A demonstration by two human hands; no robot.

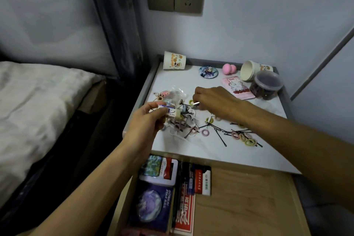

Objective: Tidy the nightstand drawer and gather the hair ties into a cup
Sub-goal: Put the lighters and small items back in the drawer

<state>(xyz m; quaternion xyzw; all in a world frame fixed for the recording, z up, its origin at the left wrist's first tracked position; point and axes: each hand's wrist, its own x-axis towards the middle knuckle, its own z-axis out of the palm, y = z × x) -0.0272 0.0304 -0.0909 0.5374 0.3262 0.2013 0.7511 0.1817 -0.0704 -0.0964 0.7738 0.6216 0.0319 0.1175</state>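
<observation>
Pastel hair ties (244, 138) and black bobby pins (220, 135) lie scattered over the white nightstand top (210, 151). My left hand (147, 120) holds a small white box with blue print (169, 111) above the left pile. My right hand (212, 99) reaches in from the right and pinches a small silvery object (196, 104) over the pile. Two paper cups lie on their sides at the back: one at the left (174, 60), one at the right (251, 70). The open drawer (249, 207) shows below the top.
A clear lidded tub of dark hair ties (266, 87), a pink packet (239, 87), a pink sponge (229, 68) and a round badge (208, 72) sit at the back. Card packs and booklets (162, 193) fill the drawer's left side. A bed (38, 111) lies to the left.
</observation>
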